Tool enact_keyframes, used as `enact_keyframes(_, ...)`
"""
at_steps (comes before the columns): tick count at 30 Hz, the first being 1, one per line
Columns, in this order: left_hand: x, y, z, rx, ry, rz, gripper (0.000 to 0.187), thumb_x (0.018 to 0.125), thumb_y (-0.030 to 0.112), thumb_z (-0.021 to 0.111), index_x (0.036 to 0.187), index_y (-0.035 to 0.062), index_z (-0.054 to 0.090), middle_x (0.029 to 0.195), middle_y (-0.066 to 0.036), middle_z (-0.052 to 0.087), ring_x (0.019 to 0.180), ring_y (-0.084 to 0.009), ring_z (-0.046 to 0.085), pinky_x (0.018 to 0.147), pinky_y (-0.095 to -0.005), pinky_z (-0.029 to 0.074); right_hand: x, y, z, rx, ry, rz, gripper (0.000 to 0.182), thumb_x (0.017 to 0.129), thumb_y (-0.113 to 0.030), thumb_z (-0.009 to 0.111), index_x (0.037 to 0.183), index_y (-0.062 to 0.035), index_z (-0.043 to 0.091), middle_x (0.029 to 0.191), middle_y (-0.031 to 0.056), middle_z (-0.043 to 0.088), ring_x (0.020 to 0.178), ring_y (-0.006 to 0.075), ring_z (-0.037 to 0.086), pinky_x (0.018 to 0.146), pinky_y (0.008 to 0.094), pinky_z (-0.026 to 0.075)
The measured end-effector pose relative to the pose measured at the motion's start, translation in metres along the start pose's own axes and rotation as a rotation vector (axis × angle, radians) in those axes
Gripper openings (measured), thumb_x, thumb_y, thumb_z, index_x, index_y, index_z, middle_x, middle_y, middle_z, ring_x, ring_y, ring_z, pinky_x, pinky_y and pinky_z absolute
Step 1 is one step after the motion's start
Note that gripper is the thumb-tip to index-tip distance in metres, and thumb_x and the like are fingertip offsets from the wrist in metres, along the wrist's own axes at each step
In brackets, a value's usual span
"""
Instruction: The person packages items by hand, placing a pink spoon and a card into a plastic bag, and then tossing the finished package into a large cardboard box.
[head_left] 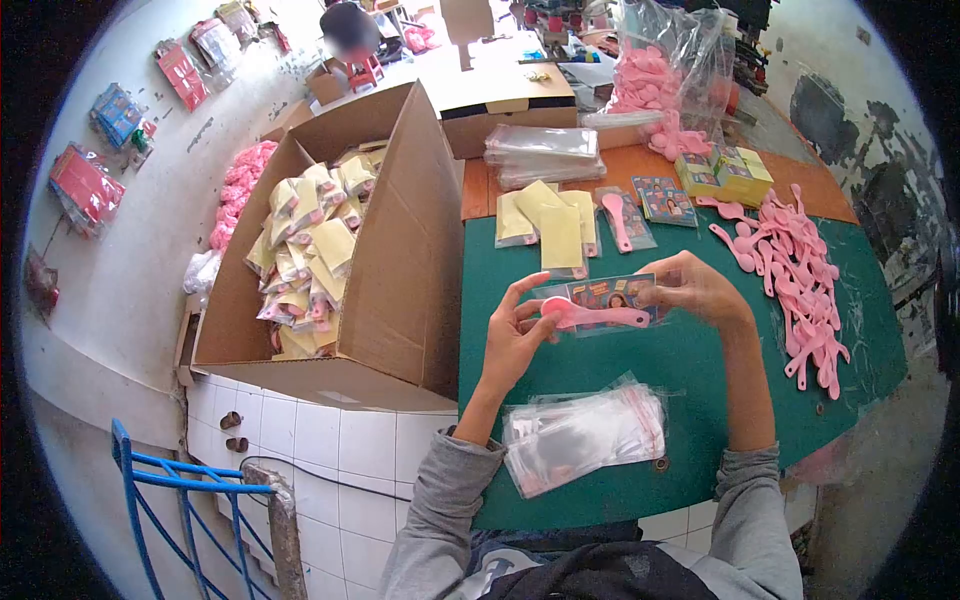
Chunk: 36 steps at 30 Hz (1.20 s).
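Note:
My left hand point(513, 332) pinches the left end of a clear plastic bag and the bowl of a pink spoon point(622, 317), its thumb on the bowl. The spoon lies lengthwise with its holed handle pointing right. Behind the spoon is a printed card point(600, 291) with colourful pictures. My right hand point(702, 288) grips the right end of this card, its fingers curled over the edge. Below both hands, a stack of clear plastic bags point(585, 440) lies on the green table point(690, 400). Just beyond the hands are several finished-looking packets with yellow backs point(540, 215).
A large cardboard box point(405, 270) full of packets point(310, 245) stands at the left. Loose pink spoons point(795, 275) pile up at the right. Card stacks point(740, 175), bundled clear bags point(545, 150) and a bag of spoons point(650, 80) sit farther back. A person point(350, 35) is in the background.

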<state>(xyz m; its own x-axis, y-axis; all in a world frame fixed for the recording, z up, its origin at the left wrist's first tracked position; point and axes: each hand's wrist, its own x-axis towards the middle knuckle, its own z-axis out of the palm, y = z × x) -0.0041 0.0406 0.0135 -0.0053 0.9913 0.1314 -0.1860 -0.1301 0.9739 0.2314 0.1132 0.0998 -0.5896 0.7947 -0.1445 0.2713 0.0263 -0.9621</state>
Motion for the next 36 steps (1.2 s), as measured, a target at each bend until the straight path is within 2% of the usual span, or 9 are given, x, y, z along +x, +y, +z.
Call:
enact_keyframes(11,-0.007,-0.006,0.008,0.465,0.073,0.094,0.058,0.088,0.015,0.061,0.137,0.0096,0.030,0.099,-0.013,0.065,0.084,-0.0180,0.065,0.069,-0.0278,0.053,0.010,0.010,0.006,-0.463,0.322,-0.186,0.020,0.070,-0.014,0.074,0.074,0.0003,0.061,0.067,0.0041,0.062,0.061,0.0121,0.059,0.055,0.0273,0.046)
enact_keyframes(13,-0.010,-0.017,0.007,0.184,-0.015,-0.088,0.060,0.093,0.021,0.052,0.141,0.0094,0.017,0.103,-0.017,0.063,0.088,-0.0237,0.065,0.073,-0.0327,0.053,0.004,-0.002,0.022,-0.606,0.466,-0.166,0.022,0.070,-0.015,0.075,0.079,0.0005,0.062,0.070,0.0071,0.064,0.064,0.0154,0.062,0.059,0.0291,0.048)
enact_keyframes(16,-0.021,-0.011,0.012,-0.204,-0.159,-0.400,0.064,0.098,0.027,0.040,0.143,0.0102,-0.003,0.111,-0.023,0.059,0.096,-0.0293,0.063,0.077,-0.0365,0.054,-0.004,0.001,0.030,-0.552,-0.090,-0.319,0.030,0.072,-0.021,0.073,0.092,-0.0017,0.062,0.084,0.0127,0.065,0.075,0.0231,0.065,0.066,0.0344,0.051)
enact_keyframes(18,-0.026,-0.001,0.013,-0.297,-0.259,-0.529,0.068,0.099,0.026,0.034,0.141,0.0121,-0.018,0.117,-0.027,0.054,0.105,-0.0325,0.059,0.082,-0.0387,0.053,-0.012,0.004,0.040,-0.810,-0.142,-0.298,0.034,0.073,-0.025,0.071,0.099,-0.0044,0.061,0.091,0.0138,0.064,0.081,0.0263,0.064,0.070,0.0372,0.051)
enact_keyframes(24,-0.032,-0.007,0.001,0.110,-0.138,-0.480,0.060,0.095,0.023,0.044,0.144,0.0106,0.011,0.093,-0.021,0.064,0.080,-0.0259,0.067,0.066,-0.0365,0.055,-0.007,0.014,0.072,-0.908,-0.122,-0.170,0.029,0.077,-0.030,0.067,0.092,-0.0065,0.060,0.093,0.0136,0.060,0.089,0.0313,0.061,0.074,0.0409,0.050)
enact_keyframes(27,-0.027,-0.002,-0.007,0.829,0.015,-0.328,0.041,0.090,0.026,0.054,0.125,0.0053,0.046,0.072,-0.014,0.066,0.065,-0.0203,0.066,0.057,-0.0326,0.051,-0.001,0.019,0.075,-0.911,-0.064,-0.105,0.028,0.078,-0.030,0.067,0.092,-0.0065,0.060,0.093,0.0141,0.060,0.090,0.0310,0.060,0.075,0.0403,0.049)
enact_keyframes(28,-0.026,-0.008,-0.010,0.958,0.129,-0.124,0.028,0.085,0.029,0.062,0.096,0.0030,0.063,0.063,-0.012,0.063,0.060,-0.0190,0.065,0.053,-0.0316,0.048,0.001,0.022,0.075,-0.884,-0.049,-0.116,0.027,0.078,-0.029,0.066,0.092,-0.0063,0.060,0.093,0.0142,0.060,0.089,0.0311,0.060,0.075,0.0404,0.049)
enact_keyframes(34,-0.024,-0.021,-0.012,0.989,0.067,0.040,0.027,0.088,0.028,0.059,0.090,0.0020,0.065,0.071,-0.012,0.065,0.064,-0.0189,0.065,0.058,-0.0320,0.051,0.008,0.035,0.085,-0.723,-0.003,-0.199,0.023,0.078,-0.024,0.066,0.088,-0.0053,0.058,0.091,0.0145,0.059,0.086,0.0319,0.060,0.074,0.0410,0.048)
enact_keyframes(36,-0.023,-0.013,-0.014,0.609,-0.067,-0.206,0.031,0.090,0.030,0.055,0.098,0.0009,0.064,0.083,-0.012,0.067,0.072,-0.0198,0.066,0.064,-0.0316,0.053,0.007,0.034,0.091,-0.720,0.027,-0.201,0.022,0.078,-0.023,0.066,0.087,-0.0050,0.058,0.089,0.0144,0.059,0.085,0.0320,0.060,0.074,0.0413,0.049)
